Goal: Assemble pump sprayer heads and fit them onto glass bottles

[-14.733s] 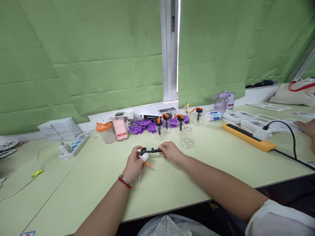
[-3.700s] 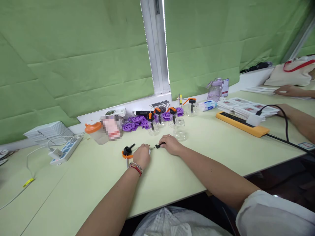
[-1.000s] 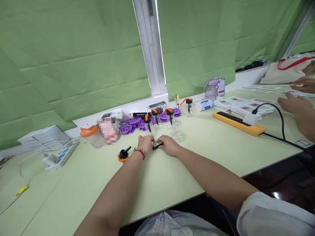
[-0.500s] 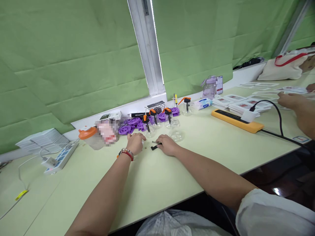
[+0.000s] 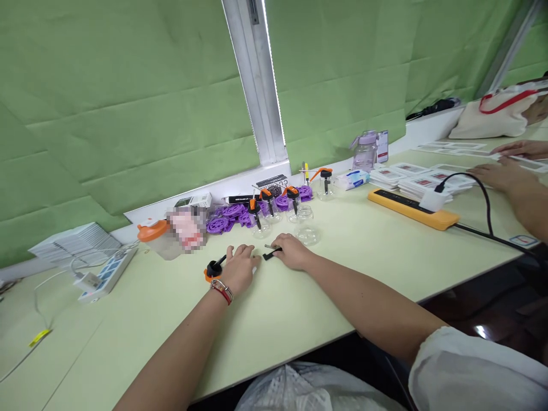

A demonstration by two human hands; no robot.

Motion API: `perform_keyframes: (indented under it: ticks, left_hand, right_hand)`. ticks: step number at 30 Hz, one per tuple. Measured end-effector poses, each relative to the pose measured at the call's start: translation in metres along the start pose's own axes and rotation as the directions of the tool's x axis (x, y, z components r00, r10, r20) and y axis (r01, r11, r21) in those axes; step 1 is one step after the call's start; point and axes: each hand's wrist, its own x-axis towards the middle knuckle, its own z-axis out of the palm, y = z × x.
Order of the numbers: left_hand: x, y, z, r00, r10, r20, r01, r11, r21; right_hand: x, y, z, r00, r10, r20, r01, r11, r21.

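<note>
My right hand (image 5: 292, 253) is closed, its fingertips on a small black L-shaped plastic piece (image 5: 269, 256). A small metal spring (image 5: 269, 246) shows beside that piece at the fingertips. My left hand (image 5: 240, 267), with bracelets at the wrist, lies low over the table, palm down, with its fingers apart. A small white spot shows by its thumb side; I cannot make out what it is. Just left of this hand lies an orange and black lid (image 5: 213, 270) with a black stem. Beyond my hands stand glass jars (image 5: 261, 229) with orange and black tops, and open glass (image 5: 308, 235).
Purple plastic parts (image 5: 218, 225) lie behind the jars. A cup with an orange lid (image 5: 165, 245) and a white power strip (image 5: 109, 275) are at left. To the right are a yellow power strip (image 5: 413, 210), stacked cards (image 5: 422, 184) and another person's hands (image 5: 499, 171).
My left hand has moved nearer to me and slightly right, uncovering the orange and black lid. The small brownish item beside it is now out of sight. My right hand has stayed put.
</note>
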Motion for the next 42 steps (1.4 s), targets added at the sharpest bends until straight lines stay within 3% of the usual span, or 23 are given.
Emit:
perform_keyframes:
  ticks: [15,20,26,29,33,42]
  left_hand:
    - [0.011,-0.002,0.006,1.000,-0.020,0.022,0.019,0.999,0.046]
    - [0.014,0.002,0.001,0.998,-0.027,-0.057,0.028,0.999,0.019]
    - [-0.015,0.006,-0.009,0.959,-0.245,-0.139,0.208,0.949,-0.236]
    - [-0.043,0.011,-0.006,0.942,-0.332,-0.039,0.293,0.875,-0.386]
    - [-0.067,0.019,0.001,0.943,-0.322,0.084,0.329,0.867,-0.374]
    - [-0.056,0.014,0.005,0.923,-0.373,0.090,0.376,0.829,-0.414]
  right_hand:
    - [0.003,0.006,0.005,1.000,-0.018,-0.018,0.019,0.999,0.033]
    - [0.002,0.004,0.003,1.000,-0.021,-0.019,0.022,0.998,0.064]
    - [-0.001,0.001,0.002,0.998,-0.051,-0.034,0.053,0.997,0.062]
    - [0.000,0.003,0.004,0.999,-0.043,-0.018,0.044,0.998,0.046]
    - [0.001,0.004,0.006,0.999,-0.052,-0.006,0.052,0.998,0.024]
    - [0.001,0.005,0.007,0.999,-0.053,-0.011,0.053,0.998,0.035]
